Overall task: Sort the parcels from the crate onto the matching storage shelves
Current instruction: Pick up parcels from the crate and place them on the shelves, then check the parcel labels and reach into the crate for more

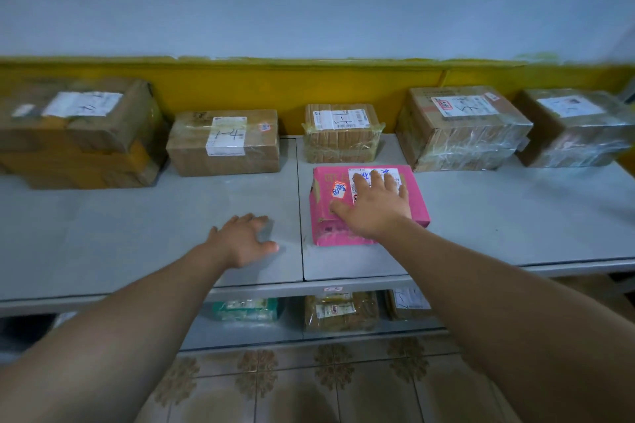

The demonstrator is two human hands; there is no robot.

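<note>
**Head view: pink parcel lies on the top shelf under a flat right hand**

Head camera looks down on a grey top shelf (137, 216) set against a yellow-and-pale wall. The pink parcel (326, 216) lies flat on it, just right of the seam between two shelf panels and in front of a small taped brown box (342, 134). The right hand (374, 206) rests palm-down on the parcel's top, fingers spread over its white label, not clasping anything. The left hand (245, 239) is loosely open and empty, fingertips at the bare shelf surface left of the seam, near the parcel but apart from it.

Along the back stand four more brown parcels: a large one at far left (79, 134), a box marked 1-4 (223, 142), a taped carton (460, 129) right of the small box, and another at far right (577, 129). On the lower shelf (240, 333) sit a green package (245, 309) and two brown ones.
</note>
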